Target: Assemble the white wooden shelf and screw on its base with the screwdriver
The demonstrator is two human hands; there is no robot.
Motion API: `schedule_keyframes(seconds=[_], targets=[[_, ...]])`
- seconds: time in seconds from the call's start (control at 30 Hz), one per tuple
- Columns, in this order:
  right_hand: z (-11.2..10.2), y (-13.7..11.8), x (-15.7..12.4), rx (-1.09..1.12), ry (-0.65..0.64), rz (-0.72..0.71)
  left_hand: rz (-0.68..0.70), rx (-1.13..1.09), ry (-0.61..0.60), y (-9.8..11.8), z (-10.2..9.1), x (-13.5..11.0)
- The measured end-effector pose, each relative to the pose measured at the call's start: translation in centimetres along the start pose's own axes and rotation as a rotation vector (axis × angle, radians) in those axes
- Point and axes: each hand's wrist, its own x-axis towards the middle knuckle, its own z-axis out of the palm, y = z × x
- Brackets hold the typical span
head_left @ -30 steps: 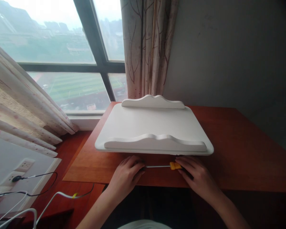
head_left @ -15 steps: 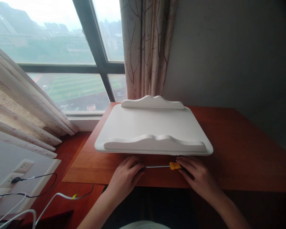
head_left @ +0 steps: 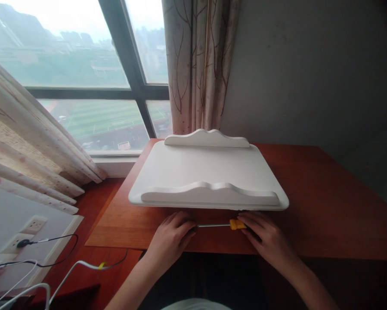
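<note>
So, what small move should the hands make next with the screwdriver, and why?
Probably lift the screwdriver off the table. It lies flat in front of the white board, the right hand on its handle end and the left hand at its tip.

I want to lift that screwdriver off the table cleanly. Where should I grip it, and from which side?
Probably by the yellow handle, from above on the right: the screwdriver lies flat, handle rightward under the right hand; the thin shaft points toward the left hand.
</note>
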Motion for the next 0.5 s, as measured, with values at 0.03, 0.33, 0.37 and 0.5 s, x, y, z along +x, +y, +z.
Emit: schedule_keyframes(seconds=[0.03, 0.33, 0.37, 0.5], targets=[[-0.2, -0.2, 0.0, 0.002, 0.012, -0.006, 0.006, -0.004, 0.011, 0.0, -0.1, 0.0], [-7.2, 0.3, 0.1, 0.168, 0.492, 0.357, 0.074, 0.038, 0.551, -1.0, -7.3, -0.2], [-7.8, 1.5, 0.6, 0.205, 0.566, 0.481, 0.011, 0.074, 0.620, -1.9, -8.5, 0.4], [-8.4, 8.5, 3.0, 0.317, 0.411, 0.729, -0.443, 0.148, 0.546, -7.8, -12.2, 3.8]])
